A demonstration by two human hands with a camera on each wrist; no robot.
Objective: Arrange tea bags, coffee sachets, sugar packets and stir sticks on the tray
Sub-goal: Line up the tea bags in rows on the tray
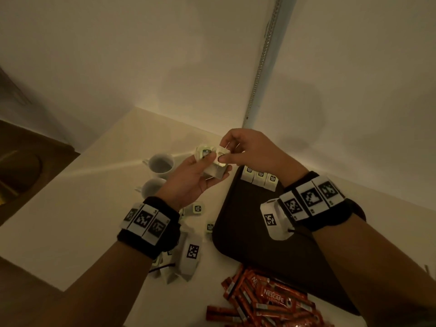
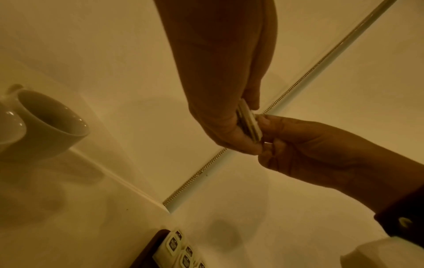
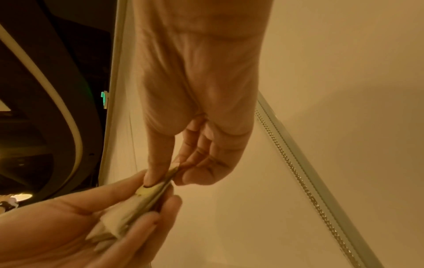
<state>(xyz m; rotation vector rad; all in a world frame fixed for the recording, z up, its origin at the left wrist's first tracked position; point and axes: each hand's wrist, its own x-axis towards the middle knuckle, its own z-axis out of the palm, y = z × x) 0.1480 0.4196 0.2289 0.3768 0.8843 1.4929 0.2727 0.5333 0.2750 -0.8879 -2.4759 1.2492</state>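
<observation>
My left hand (image 1: 188,178) grips a stack of tea bags (image 1: 213,167) mid-frame so my right hand (image 1: 245,149) can pinch off the top one for the tray (image 1: 238,232).

Pale countertop (image 1: 70,208) bearing 2 white cups (image 1: 161,163), a dark tray (image 1: 247,232), loose tea bags (image 1: 197,208) and orange Nescafé sachets (image 1: 271,300).

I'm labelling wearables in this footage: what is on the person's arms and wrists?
Both forearms are bare, with no sleeves. Each wrist carries a black band faced with white rectangular tiles printed with black square-code markers. A white, boxy camera housing with its own marker sits on each band's inner side, and a thin dark cable leaves the right one.
</observation>
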